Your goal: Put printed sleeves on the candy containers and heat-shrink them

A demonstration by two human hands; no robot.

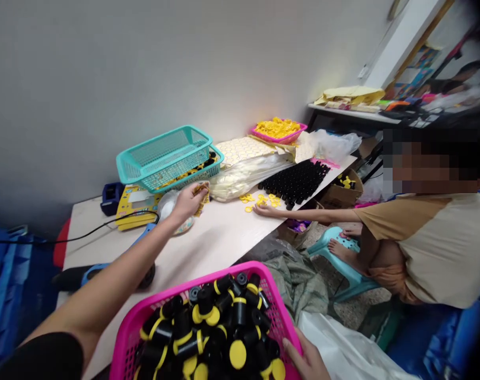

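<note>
The person's left hand is reaching out over a pale table, its fingers curled almost closed around a small crumpled yellow-and-brown packet, apparently pinching it up off the surface. Just below that hand, a clear plastic bag is lying on the table, and just beyond the fingertips, two teal plastic baskets are resting one across the other, the upper one tilted, perhaps because it is propped on the lower. The person's right hand is nearer the body and lower down, partly open with its fingers hooked over the rim of a pink plastic basket, seemingly steadying it at the table's edge. Inside, just left of that hand, black cylinders with yellow caps are heaped loosely. To the left hand's right, a co-worker's hand is lying flat beside scattered yellow rings, next to tight rows of black cylinders, which look lined up for easy reach.
</note>
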